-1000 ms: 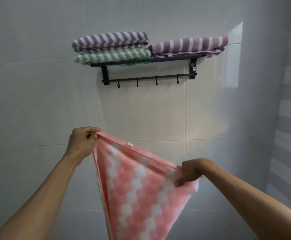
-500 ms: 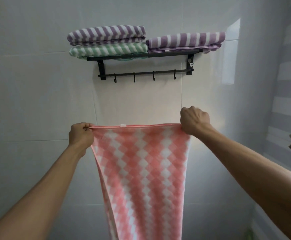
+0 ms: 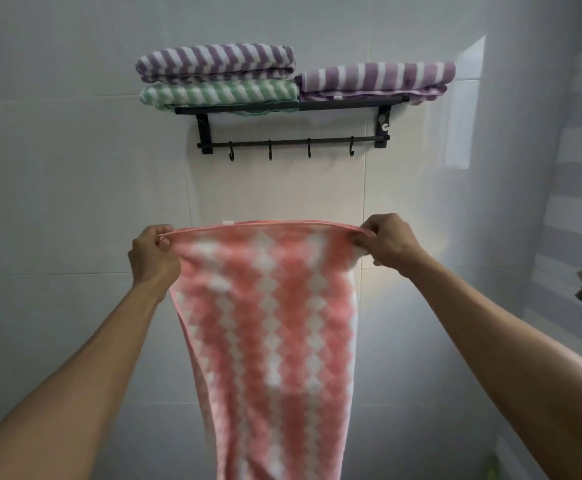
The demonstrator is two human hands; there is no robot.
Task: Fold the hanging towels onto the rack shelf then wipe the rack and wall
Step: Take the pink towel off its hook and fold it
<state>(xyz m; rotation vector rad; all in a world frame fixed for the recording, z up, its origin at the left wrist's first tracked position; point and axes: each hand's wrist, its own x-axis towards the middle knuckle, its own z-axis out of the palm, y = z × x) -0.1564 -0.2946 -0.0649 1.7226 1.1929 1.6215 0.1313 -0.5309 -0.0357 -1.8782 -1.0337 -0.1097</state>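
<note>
A person's left hand (image 3: 154,258) pinches the upper left corner of a pink-and-white checked towel (image 3: 268,327), fingers curled tight over the hem, while the right hand (image 3: 384,242) grips the opposite corner the same way, knuckles folded round the cloth. Stretched level between the two hands, the towel hangs down in front of a white tiled wall (image 3: 74,168) and runs out of the bottom of the view. A small white tag (image 3: 227,222) sits on the top hem near the left hand; no writing on it can be read. Above, a black wall rack (image 3: 293,142) with four hooks carries three folded towels: a purple striped towel (image 3: 215,62) stacked on a green striped towel (image 3: 218,95) at left, and a second purple towel (image 3: 377,79) touching them at right, a tiny unreadable label at its lower edge.
</note>
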